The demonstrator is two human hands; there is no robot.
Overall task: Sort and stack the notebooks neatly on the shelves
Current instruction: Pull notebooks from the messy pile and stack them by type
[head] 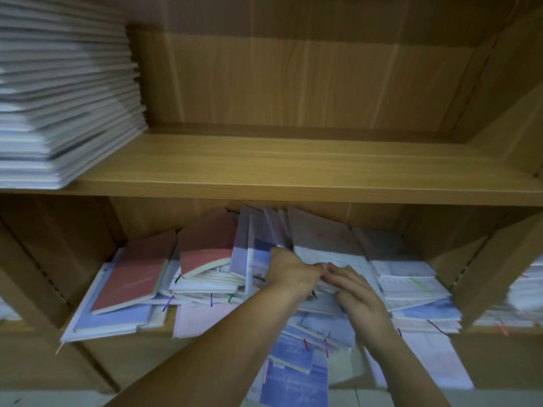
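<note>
- The upper shelf (293, 168) carried one tall stack (64, 92) of pale notebooks at its left end. They lay flat, their long edges running back at an angle into the shelf.
- The lower compartment (435, 248) held a loose pile of notebooks across its whole width.
- At the left of that pile a red notebook (132, 277) lay flat on pale blue ones, its long axis running from the front left toward the back right.
- Just beside it a second red book (205, 245) leaned tilted, its back end raised and its page edge facing forward.
- In the middle, the leaning notebooks (317, 230) stood nearly upright, their tops tipped toward the back panel.
- At the right a flat white stack (411, 289) lay with its edges facing forward.
- Several blue notebooks (293, 356) hung over the front edge and pointed down toward the camera.
- The left hand (291, 271) was at the foot of the leaning notebooks, its fingers curled round their lower edge.
- The right hand (355, 295), touching the left, lay with bent fingers over a thin bundle of flat books; its thumb was hidden, so I could not tell whether it gripped them.
</note>
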